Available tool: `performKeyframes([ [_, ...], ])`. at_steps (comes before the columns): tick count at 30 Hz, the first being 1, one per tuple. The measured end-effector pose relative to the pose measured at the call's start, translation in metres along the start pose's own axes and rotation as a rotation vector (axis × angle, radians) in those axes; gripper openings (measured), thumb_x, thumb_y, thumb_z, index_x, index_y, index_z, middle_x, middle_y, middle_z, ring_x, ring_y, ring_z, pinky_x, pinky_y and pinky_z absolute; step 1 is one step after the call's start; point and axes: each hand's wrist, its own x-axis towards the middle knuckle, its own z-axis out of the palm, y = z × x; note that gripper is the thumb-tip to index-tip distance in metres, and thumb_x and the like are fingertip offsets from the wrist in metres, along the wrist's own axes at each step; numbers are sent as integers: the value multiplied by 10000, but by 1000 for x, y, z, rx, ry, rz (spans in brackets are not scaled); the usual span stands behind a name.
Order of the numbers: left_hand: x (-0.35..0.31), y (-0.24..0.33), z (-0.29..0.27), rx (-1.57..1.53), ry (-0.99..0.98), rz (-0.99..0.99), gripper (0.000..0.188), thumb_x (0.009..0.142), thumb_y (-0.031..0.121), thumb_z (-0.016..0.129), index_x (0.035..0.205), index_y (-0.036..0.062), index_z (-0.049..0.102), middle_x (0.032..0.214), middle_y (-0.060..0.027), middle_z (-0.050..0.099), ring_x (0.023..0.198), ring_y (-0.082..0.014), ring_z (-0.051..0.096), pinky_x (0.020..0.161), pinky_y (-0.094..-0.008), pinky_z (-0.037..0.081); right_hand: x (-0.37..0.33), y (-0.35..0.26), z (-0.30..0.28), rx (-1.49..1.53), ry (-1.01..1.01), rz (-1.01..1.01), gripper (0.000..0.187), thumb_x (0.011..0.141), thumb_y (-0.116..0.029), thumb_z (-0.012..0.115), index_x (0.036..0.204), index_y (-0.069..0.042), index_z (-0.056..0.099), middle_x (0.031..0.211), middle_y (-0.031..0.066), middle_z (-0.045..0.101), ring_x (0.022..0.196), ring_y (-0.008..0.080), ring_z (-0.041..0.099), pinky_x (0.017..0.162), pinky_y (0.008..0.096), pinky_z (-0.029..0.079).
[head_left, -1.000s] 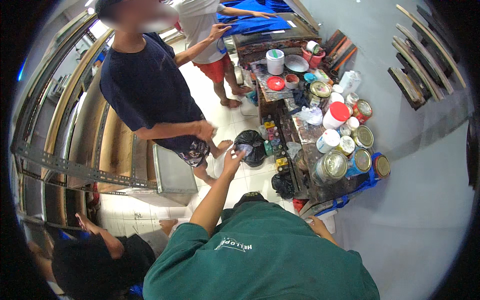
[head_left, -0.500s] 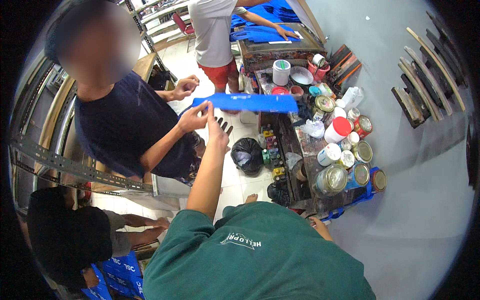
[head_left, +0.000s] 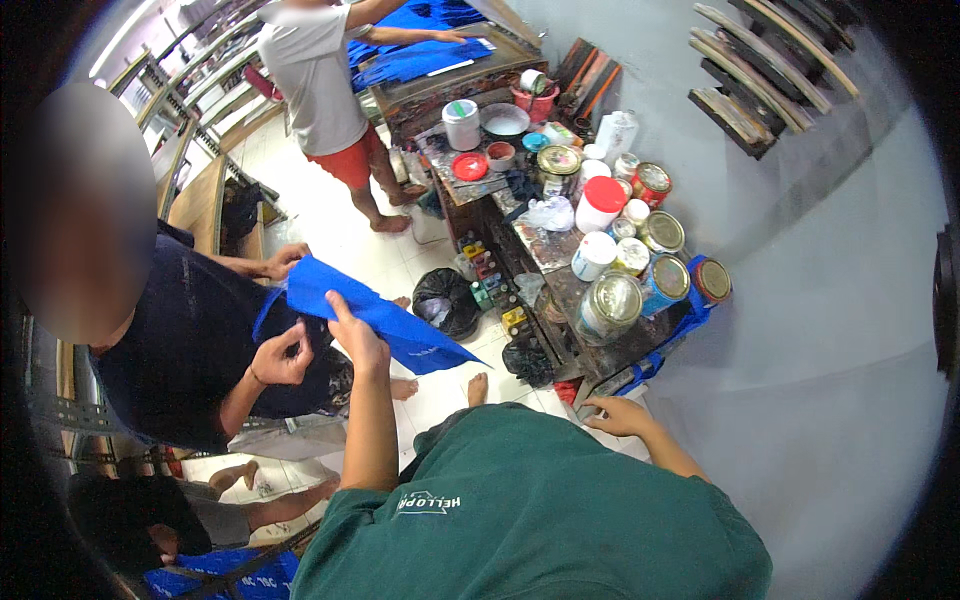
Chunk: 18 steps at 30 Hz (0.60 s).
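Note:
My left hand [head_left: 358, 338] pinches a flat blue fabric bag [head_left: 425, 345], thumb on its upper face; the fingers beneath are partly hidden. The bag slants down to the right, and a thin blue strap loops from its left end. A co-worker's hand [head_left: 287, 262] is at the bag's upper left corner; whether it grips cannot be told. That person's other hand [head_left: 283, 355], fingers curled, is just left of my hand. Low on the right, my right hand [head_left: 618, 415] hangs beside the bench's near end, fingers loosely bent and apart, holding nothing.
A stained bench [head_left: 545, 245] carries several paint cans, jars and a red-lidded tub [head_left: 601, 203]. Beneath stand small bottles and a black rubbish bag [head_left: 447, 302]. Another person [head_left: 315, 85] works at a far table with blue fabric. Wooden-handled squeegees [head_left: 745, 75] hang on the grey wall.
The blue bag has swung down and left, from level to slanting, with my left hand on it. My right hand has come further into view. The view has turned rightward.

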Motion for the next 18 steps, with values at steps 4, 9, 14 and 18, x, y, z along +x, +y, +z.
performKeyframes([
  [4,-20,43,62,219,-449,-164,360,892,387,534,1011,47,538,764,-11,536,636,-114,522,573,-260,439,-23,-11,-70,17,191,-409,455,861,-321,575,1218,-49,496,1146,136,571,1021,226,559,853,356,449],
  [9,-53,101,145,579,-1352,-146,415,888,413,527,967,9,583,766,-22,566,668,-78,513,590,-246,422,-71,-71,-219,293,929,-400,357,881,-202,570,1175,-10,507,1144,73,551,1068,150,494,937,320,384],
  [14,-127,123,234,611,-1930,187,454,887,411,528,1007,-21,596,821,-48,618,706,-99,553,651,-275,460,-98,-40,-312,710,983,-570,379,924,-398,436,1101,-78,537,1140,94,570,1019,193,530,923,327,374],
  [18,-142,118,278,698,-1930,307,433,917,365,489,1024,-44,581,827,-75,629,724,-113,580,667,-278,475,-127,-52,-321,822,1111,-546,525,876,-446,489,1269,-109,407,1014,101,602,915,212,561,822,356,428],
])
